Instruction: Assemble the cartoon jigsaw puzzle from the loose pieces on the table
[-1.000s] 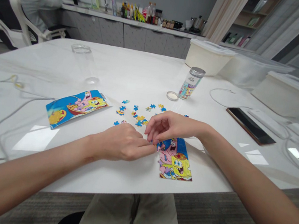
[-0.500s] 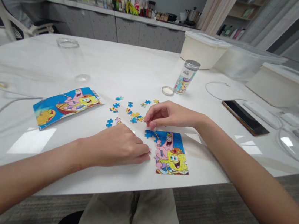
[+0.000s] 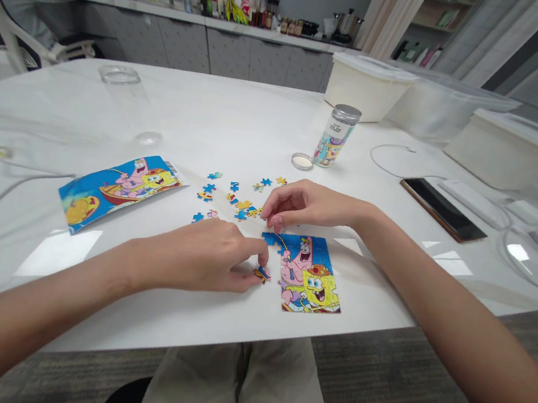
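Where the left hand (image 3: 213, 257) pinches, the puzzle piece (image 3: 262, 272) barely shows.

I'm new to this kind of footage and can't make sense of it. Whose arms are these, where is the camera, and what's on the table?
There is no machine here: a camera worn on a person's head looks down at their own two bare hands. The left hand pinches a small puzzle piece in its fingers, right at the left edge of a partly built cartoon puzzle. The right hand rests over the loose pieces. On the white table also lie a reference picture, a puzzle tube with its cap beside it, and a phone. Another person sits far left.
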`<state>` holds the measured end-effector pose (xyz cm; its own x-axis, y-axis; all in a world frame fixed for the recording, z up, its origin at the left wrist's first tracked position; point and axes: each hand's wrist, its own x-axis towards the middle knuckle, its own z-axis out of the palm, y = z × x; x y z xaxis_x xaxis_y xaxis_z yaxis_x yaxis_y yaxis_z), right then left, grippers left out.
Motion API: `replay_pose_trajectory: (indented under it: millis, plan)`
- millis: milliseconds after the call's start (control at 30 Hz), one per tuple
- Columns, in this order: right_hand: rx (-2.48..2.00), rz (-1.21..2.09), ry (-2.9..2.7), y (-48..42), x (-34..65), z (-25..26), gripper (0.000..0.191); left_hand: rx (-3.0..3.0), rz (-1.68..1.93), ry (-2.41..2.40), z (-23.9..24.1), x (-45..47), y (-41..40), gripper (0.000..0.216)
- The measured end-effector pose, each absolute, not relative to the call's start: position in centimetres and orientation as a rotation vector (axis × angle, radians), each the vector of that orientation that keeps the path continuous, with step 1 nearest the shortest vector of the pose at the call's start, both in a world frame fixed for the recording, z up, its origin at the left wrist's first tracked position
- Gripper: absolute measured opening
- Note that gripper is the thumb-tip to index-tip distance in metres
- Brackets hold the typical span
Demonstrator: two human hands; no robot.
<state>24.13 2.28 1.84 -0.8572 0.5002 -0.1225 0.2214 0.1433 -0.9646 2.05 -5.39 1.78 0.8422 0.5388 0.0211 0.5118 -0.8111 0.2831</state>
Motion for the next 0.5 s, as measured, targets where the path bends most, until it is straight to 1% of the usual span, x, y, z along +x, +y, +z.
replay_pose_trajectory:
  millis: [167,367,500]
  plan:
    - [-0.736,1.737,-2.228,2.38,24.19,1.79,0.017,2.68,0.186,0.791,1.57,2.14,-5.28,0.006]
    - [-0.737,1.783,-2.205,2.37,24.22,1.79,0.016,2.612,0.214,0.746,1.7,2.39,-5.28,0.011]
    - [-0.743,1.775,-2.205,2.33,24.25,1.82,0.016,2.578,0.166,0.759,2.11,2.49,-5.38,0.021]
